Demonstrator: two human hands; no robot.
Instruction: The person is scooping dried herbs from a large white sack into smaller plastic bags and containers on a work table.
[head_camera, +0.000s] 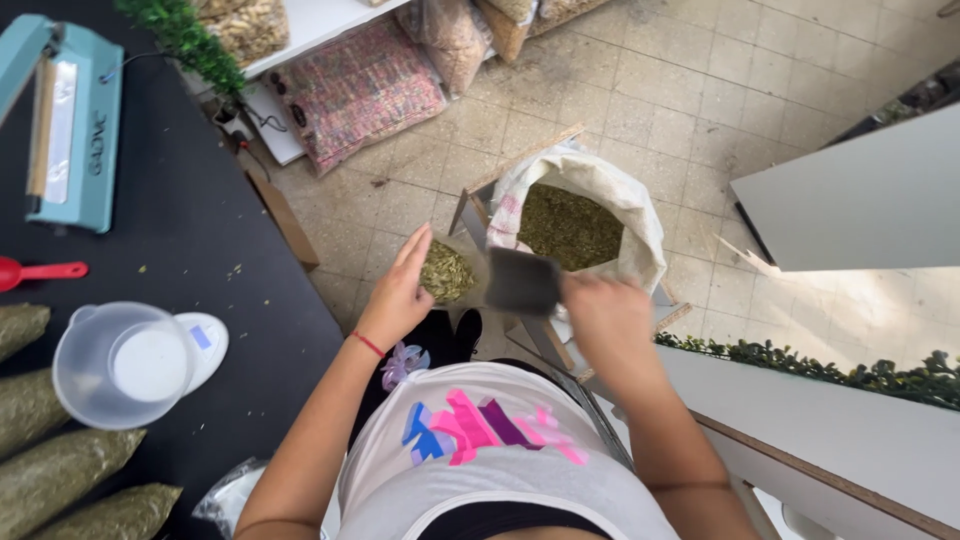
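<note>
My left hand (398, 292) holds up a small clear bag (447, 272) partly filled with dried green leaves. My right hand (607, 312) grips a dark scoop (523, 282) right beside the bag's mouth; the scoop is blurred. Just beyond both hands a large white sack (640, 215) stands on the tiled floor, open at the top and full of the same dried green leaves (568, 225).
A black table (190, 230) lies to my left with a teal heat sealer (72, 125), a red spoon (40, 271), a clear plastic jug (120, 364) on a small white scale (205, 337), and several filled green bags (55, 470). White counters (860, 200) stand to the right.
</note>
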